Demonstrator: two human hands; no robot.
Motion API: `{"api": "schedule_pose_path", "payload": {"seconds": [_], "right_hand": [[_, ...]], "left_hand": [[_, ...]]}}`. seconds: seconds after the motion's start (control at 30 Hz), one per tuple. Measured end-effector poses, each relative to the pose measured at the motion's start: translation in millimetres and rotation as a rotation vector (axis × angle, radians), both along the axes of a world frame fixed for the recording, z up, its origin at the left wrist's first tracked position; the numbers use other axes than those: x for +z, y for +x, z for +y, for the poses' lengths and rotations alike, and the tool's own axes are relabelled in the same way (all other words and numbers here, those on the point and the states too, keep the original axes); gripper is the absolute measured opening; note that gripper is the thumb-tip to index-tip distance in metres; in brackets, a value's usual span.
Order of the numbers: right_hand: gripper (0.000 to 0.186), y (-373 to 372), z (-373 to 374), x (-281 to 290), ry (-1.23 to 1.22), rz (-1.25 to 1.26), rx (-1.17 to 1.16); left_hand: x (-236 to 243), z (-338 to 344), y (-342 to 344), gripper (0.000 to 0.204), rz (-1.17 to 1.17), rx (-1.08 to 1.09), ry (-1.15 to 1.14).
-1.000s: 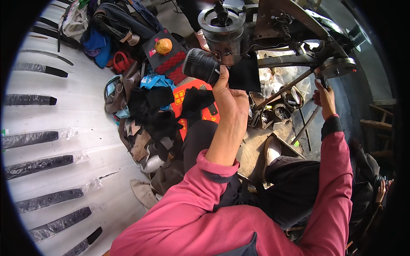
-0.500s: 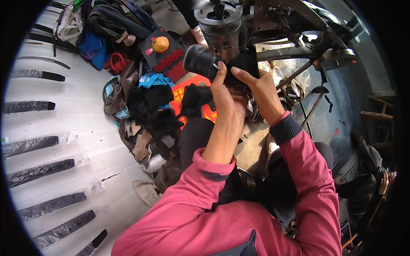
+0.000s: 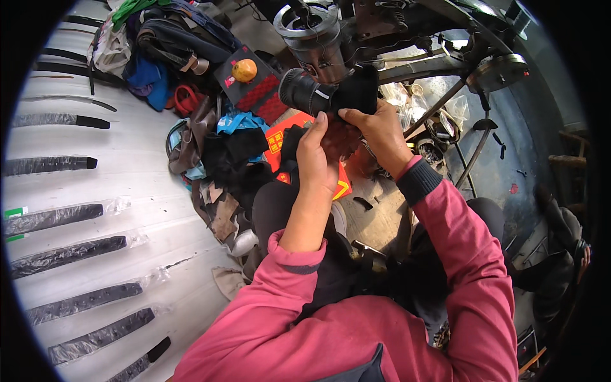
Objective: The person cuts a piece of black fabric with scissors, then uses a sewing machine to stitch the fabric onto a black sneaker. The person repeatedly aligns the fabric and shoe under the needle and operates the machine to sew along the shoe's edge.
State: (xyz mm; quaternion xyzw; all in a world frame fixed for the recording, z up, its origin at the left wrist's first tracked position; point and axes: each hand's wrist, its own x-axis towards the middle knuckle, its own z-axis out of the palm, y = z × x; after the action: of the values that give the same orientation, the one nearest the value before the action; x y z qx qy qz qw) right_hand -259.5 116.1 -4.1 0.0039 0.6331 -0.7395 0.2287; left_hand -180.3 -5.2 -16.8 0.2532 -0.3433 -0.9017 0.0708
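Under the machine's metal cylinder (image 3: 312, 48) lies a black leather piece that looks like a boot (image 3: 356, 89), with a rounded end on the left and a small white mark on its side. My left hand (image 3: 318, 149) is beneath its near edge, thumb pointing up, the fingers in shadow; I cannot tell whether they close on it. My right hand (image 3: 382, 134) grips the near right edge of the boot, thumb bent over it. Where the boot meets the machine is partly hidden.
Right of the cylinder are machine arms and a wheel (image 3: 499, 73). Black and brown scraps (image 3: 229, 156) and a red printed box (image 3: 280, 137) lie left of my knees. An orange-yellow fruit (image 3: 244, 70) sits on a dark box. Wrapped black strips (image 3: 70, 254) line the white surface at left.
My left hand has slipped lower, its thumb now below the boot instead of on it. My right hand stays on the boot's near edge. The view has shifted slightly.
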Motion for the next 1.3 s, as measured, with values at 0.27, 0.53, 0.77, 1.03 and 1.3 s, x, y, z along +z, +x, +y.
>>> {"api": "schedule_pose_path", "payload": {"seconds": [0.27, 0.53, 0.77, 1.03, 1.3], "right_hand": [[0.014, 5.9, -0.6, 3.0, -0.113, -0.047, -0.037], [0.021, 1.6, 2.3, -2.2, -0.094, -0.017, -0.016], [0.014, 7.8, 2.7, 3.7, -0.076, -0.051, -0.086], [0.016, 6.8, 5.4, -0.8, -0.120, -0.085, -0.050], [0.019, 9.4, 9.7, -5.1, -0.097, -0.035, -0.001]], "left_hand": [[26.2, -55.3, -13.1, 0.060, 0.137, 0.041, -1.612], [18.9, -68.0, -40.9, 0.074, 0.189, -0.228, -1.558], [18.6, -66.8, -39.7, 0.047, 0.181, -0.141, -1.429], [24.0, -56.3, -36.0, 0.041, 0.153, -0.061, -1.603], [23.6, -53.9, -36.1, 0.042, 0.104, -0.060, -1.584]]}}
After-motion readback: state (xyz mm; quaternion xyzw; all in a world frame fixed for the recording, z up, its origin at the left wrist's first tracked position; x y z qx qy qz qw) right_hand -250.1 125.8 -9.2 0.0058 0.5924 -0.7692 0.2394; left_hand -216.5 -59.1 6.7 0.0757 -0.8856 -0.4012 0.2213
